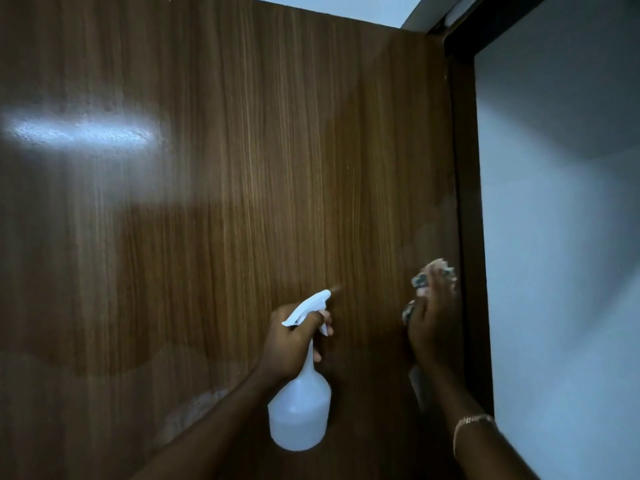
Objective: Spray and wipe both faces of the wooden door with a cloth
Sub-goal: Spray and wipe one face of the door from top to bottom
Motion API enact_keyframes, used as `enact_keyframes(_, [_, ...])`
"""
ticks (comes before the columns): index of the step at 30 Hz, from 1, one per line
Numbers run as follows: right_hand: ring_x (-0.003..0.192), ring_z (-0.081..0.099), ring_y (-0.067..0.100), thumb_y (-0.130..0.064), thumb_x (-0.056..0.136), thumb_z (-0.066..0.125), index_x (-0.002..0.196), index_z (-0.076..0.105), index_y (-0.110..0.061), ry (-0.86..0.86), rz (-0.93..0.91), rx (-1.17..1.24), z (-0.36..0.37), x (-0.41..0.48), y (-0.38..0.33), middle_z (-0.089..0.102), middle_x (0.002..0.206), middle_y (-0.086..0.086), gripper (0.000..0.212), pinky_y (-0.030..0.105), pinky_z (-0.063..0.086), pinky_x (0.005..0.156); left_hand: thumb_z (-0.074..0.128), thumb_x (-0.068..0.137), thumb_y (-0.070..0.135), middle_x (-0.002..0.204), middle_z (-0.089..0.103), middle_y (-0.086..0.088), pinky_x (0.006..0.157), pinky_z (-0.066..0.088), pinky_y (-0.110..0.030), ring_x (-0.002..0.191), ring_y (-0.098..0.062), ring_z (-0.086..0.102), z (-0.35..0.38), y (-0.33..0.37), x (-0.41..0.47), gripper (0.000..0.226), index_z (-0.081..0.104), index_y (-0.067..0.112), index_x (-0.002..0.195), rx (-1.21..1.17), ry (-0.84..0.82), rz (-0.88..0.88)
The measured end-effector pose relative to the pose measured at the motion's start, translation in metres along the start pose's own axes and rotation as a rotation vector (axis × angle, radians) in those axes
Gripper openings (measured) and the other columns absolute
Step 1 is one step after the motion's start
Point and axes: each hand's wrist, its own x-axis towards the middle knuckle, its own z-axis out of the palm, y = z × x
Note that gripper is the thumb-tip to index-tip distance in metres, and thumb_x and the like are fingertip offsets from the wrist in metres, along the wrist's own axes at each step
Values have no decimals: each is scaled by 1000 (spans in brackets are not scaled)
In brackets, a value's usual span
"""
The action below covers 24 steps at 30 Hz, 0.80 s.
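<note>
Pale bluish-white wall [561, 271] fills the 3 o'clock side of the view; a slice of light ceiling [329, 5] shows at 12 o'clock.

Brown wooden door with vertical grain [207, 202]: takes up most of the view, from 9 o'clock across to past centre. A white streak of reflected light [83, 133] sits on it at 9 to 10 o'clock. Duller, hazy patches show low on its face at about 7 o'clock.

Dark brown door frame [467, 168]: narrow upright strip between door and wall, at about 2 to 4 o'clock.

Translucent white plastic spray bottle with white trigger head [299, 417]: at 6 o'clock, close in front of the door, body hanging below the grip, nozzle aimed at the wood.

Left hand [291, 341]: fingers curled round the bottle's neck just under the trigger head, one finger on the trigger.

Right hand [433, 323]: at 4 o'clock, near the door's right edge, fingers stretched out over the cloth and pressing it against the door. Outline blurred.

Crumpled patterned cloth, pale with dark marks [420, 280]: bunched under the right hand, showing above the fingertips and beside the thumb.

Thin gold-coloured bracelet [471, 420]: on the right wrist, at 5 o'clock.
</note>
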Motion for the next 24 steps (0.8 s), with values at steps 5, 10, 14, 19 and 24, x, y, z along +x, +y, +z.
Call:
enact_keyframes(5, [150,28,18,-5,98,50,153,37,-17,13,-81,-26,9,63,-39,37,159,3,58,47,32,120,57,104,5,69,67,-23,43,51,-32,54,-34,64,21,-3,13,27,71,0,81,22,57,-40])
enact_keyframes(10, [152,23,23,-16,100,39,151,39,-17,-230,-449,-86,10,4,-12,33,161,2,51,59,26,118,61,98,17,80,73,-18,47,53,-37,70,-48,69,27,-15,12,29,72,-3,79,-31,63,-42])
enact_keyframes(14, [149,32,21,-13,105,39,149,43,-10,16,-149,85,2,74,20,41,157,6,45,57,34,115,61,88,29,81,74,-17,46,54,-35,70,-36,72,18,-21,13,34,73,-1,76,-43,67,-19])
enact_keyframes(19, [153,17,14,-14,105,41,155,35,-21,-63,-248,6,17,149,-39,30,163,-3,50,52,23,122,58,92,23,79,73,-18,46,54,-35,66,-34,72,20,-24,18,30,73,-1,80,-12,61,-11])
enact_keyframes(24, [153,21,22,-13,104,41,155,35,-13,-185,-411,-10,5,83,23,30,163,0,51,60,25,117,58,92,22,79,74,-18,45,54,-35,65,-33,71,31,-16,19,30,73,-3,83,-31,37,-2])
